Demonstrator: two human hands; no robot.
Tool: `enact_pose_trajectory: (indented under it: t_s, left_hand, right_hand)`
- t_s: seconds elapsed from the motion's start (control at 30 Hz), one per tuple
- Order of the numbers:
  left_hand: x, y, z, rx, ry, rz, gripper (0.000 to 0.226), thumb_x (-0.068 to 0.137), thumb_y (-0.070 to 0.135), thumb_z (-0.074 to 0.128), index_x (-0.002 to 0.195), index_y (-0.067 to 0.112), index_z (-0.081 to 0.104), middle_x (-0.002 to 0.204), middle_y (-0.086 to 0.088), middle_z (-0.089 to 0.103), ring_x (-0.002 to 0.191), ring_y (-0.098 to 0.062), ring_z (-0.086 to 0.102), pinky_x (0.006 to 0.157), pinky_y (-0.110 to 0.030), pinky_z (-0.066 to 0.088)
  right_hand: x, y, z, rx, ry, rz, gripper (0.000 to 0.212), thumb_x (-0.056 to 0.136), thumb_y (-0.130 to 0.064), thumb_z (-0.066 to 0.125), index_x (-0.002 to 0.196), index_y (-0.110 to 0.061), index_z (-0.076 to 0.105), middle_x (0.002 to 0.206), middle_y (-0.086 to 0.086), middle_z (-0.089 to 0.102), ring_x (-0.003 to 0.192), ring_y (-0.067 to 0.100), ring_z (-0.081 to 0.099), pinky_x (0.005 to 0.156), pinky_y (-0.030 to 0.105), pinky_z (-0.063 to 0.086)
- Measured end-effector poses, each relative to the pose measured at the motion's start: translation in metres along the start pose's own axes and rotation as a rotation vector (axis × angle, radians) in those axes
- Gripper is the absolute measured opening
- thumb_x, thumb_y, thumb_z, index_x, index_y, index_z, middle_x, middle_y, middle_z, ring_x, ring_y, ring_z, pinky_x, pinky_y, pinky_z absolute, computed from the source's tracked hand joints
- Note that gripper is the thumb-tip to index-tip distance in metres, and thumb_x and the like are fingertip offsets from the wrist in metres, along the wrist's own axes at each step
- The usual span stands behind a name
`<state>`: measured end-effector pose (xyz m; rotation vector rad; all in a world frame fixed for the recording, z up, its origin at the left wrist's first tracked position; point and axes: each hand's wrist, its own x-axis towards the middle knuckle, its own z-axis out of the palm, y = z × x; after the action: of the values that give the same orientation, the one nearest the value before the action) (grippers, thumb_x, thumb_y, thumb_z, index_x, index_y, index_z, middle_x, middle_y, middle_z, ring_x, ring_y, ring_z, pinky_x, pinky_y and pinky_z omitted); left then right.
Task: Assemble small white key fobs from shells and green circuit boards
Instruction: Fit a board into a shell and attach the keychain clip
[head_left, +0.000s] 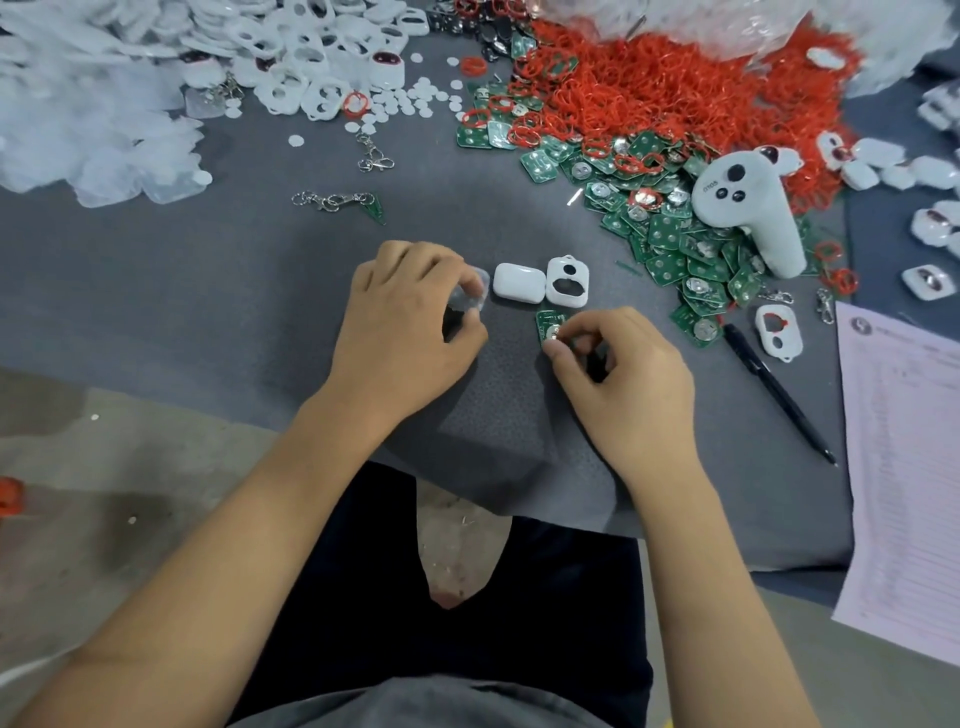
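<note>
Right hand (618, 364) pinches a green board (549, 325) near the bench's front edge; left hand (410, 317) grips a clear piece (475, 291). Loose pinch, board could easily drop.

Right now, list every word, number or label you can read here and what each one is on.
"GOLO", roughly: small grey print on the white controller, upside down and blurred, so the reading is uncertain.
Printed sheet at the right edge: a round logo and rows of lines, too small and blurred to read.
Green circuit boards: no legible markings.
Black pen: no text visible.
</note>
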<state>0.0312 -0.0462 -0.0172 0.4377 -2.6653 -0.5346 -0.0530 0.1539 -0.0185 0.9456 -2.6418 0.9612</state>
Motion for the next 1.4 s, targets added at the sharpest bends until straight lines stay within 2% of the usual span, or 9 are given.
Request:
enact_pose_trajectory:
  t_s: [0.3, 0.5, 0.7, 0.8, 0.87, 0.97, 1.03, 1.17, 1.4]
  left_hand:
    - [0.000, -0.001, 0.001, 0.066, 0.038, -0.070, 0.030, 0.092, 0.040, 0.065, 0.118, 0.024, 0.067, 0.119, -0.002, 0.054, 0.120, -0.028, 0.043, 0.094, -0.039, 0.036]
    - [0.002, -0.005, 0.000, -0.027, 0.077, -0.051, 0.009, 0.097, 0.029, 0.067, 0.103, 0.025, 0.074, 0.111, 0.004, 0.063, 0.113, -0.024, 0.053, 0.089, -0.028, 0.029]
    - [0.001, -0.005, 0.000, -0.114, 0.095, -0.068, 0.014, 0.098, 0.029, 0.066, 0.111, 0.024, 0.070, 0.115, 0.004, 0.061, 0.110, -0.020, 0.053, 0.090, -0.028, 0.032]
    - [0.002, -0.009, 0.000, -0.127, 0.100, -0.138, 0.030, 0.098, 0.034, 0.064, 0.126, 0.022, 0.066, 0.125, 0.002, 0.061, 0.120, -0.023, 0.049, 0.098, -0.037, 0.041]
    - [0.005, -0.008, 0.001, -0.050, 0.056, -0.218, 0.045, 0.100, 0.041, 0.059, 0.140, 0.020, 0.059, 0.140, -0.001, 0.055, 0.135, -0.027, 0.040, 0.107, -0.042, 0.035]
    - [0.007, -0.004, 0.003, 0.013, 0.003, -0.199, 0.039, 0.102, 0.041, 0.055, 0.138, 0.028, 0.061, 0.150, 0.000, 0.048, 0.146, -0.025, 0.031, 0.113, -0.045, 0.028]
    - [0.006, -0.004, 0.000, -0.065, 0.023, -0.169, 0.025, 0.099, 0.034, 0.061, 0.122, 0.029, 0.066, 0.141, 0.004, 0.054, 0.141, -0.022, 0.036, 0.111, -0.043, 0.032]
    - [0.003, -0.008, -0.006, -0.283, 0.118, -0.172, 0.010, 0.097, 0.021, 0.066, 0.107, 0.024, 0.067, 0.104, 0.011, 0.068, 0.105, -0.016, 0.059, 0.098, -0.046, 0.047]
    - [0.003, -0.005, -0.009, -0.333, 0.108, -0.209, 0.025, 0.095, 0.022, 0.071, 0.119, 0.024, 0.067, 0.105, 0.015, 0.069, 0.105, -0.013, 0.061, 0.101, -0.046, 0.046]
  right_hand:
    - [-0.001, 0.000, -0.001, 0.002, -0.001, -0.037, 0.010, 0.088, -0.031, 0.078, 0.094, -0.030, 0.070, 0.085, -0.010, 0.059, 0.077, 0.006, 0.054, 0.067, 0.031, 0.048]
    - [-0.001, 0.000, -0.001, 0.011, -0.017, -0.049, 0.008, 0.090, -0.025, 0.076, 0.097, -0.027, 0.072, 0.087, -0.010, 0.060, 0.078, 0.008, 0.055, 0.067, 0.035, 0.050]
    - [0.011, -0.005, 0.004, 0.020, 0.125, -0.128, 0.008, 0.096, -0.019, 0.069, 0.094, -0.013, 0.074, 0.086, -0.001, 0.064, 0.079, 0.021, 0.059, 0.068, 0.039, 0.049]
    - [0.021, -0.007, 0.010, 0.020, 0.196, -0.156, 0.010, 0.097, -0.015, 0.067, 0.092, -0.009, 0.074, 0.082, 0.001, 0.063, 0.077, 0.025, 0.056, 0.070, 0.041, 0.048]
    - [0.026, -0.009, 0.014, 0.024, 0.209, -0.181, 0.010, 0.097, -0.013, 0.067, 0.091, -0.008, 0.073, 0.081, 0.003, 0.063, 0.077, 0.025, 0.055, 0.070, 0.044, 0.048]
    - [0.028, -0.009, 0.018, 0.022, 0.195, -0.204, 0.009, 0.097, -0.013, 0.067, 0.091, -0.008, 0.072, 0.081, 0.003, 0.063, 0.076, 0.027, 0.055, 0.069, 0.045, 0.047]
    - [0.025, -0.008, 0.017, 0.030, 0.176, -0.195, 0.008, 0.097, -0.013, 0.067, 0.092, -0.009, 0.072, 0.082, 0.003, 0.063, 0.077, 0.027, 0.055, 0.068, 0.044, 0.047]
    - [0.020, -0.011, 0.015, 0.048, 0.165, -0.150, 0.008, 0.097, -0.013, 0.068, 0.094, -0.009, 0.073, 0.082, 0.003, 0.063, 0.078, 0.027, 0.055, 0.069, 0.039, 0.046]
    - [0.021, -0.013, 0.010, 0.101, 0.186, -0.005, 0.013, 0.099, -0.019, 0.064, 0.093, -0.012, 0.073, 0.083, 0.003, 0.063, 0.079, 0.025, 0.056, 0.072, 0.037, 0.047]
